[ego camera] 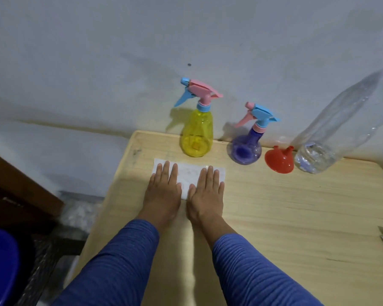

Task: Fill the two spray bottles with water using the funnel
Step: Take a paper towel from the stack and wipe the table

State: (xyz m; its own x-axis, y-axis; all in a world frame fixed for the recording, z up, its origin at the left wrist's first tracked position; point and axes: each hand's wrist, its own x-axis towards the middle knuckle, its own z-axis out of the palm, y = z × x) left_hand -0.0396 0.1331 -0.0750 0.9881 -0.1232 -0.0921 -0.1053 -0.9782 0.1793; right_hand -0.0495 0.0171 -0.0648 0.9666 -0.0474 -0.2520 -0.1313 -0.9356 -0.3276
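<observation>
- Left hand [162,188] and right hand [206,190] lie flat, palms down, fingers straight and close together, gripping nothing, on a white cloth [191,173].
- Yellow spray bottle [196,133] stands at 12 o'clock from the hands.
- Purple spray bottle [245,146], red funnel [279,160], inverted, and clear water bottle [332,133] at 2 o'clock on the wooden table [274,217].

Pale wooden table [274,217] against a wall, a few things on it.

A white cloth [190,175] lies flat under both grips, left [163,191] and right [206,193], palms down. Beyond them stand a yellow sprayer [197,133] and a purple sprayer [247,149]; further right of the right grip sit a red funnel [279,161], mouth down, and a clear bottle [318,155].
</observation>
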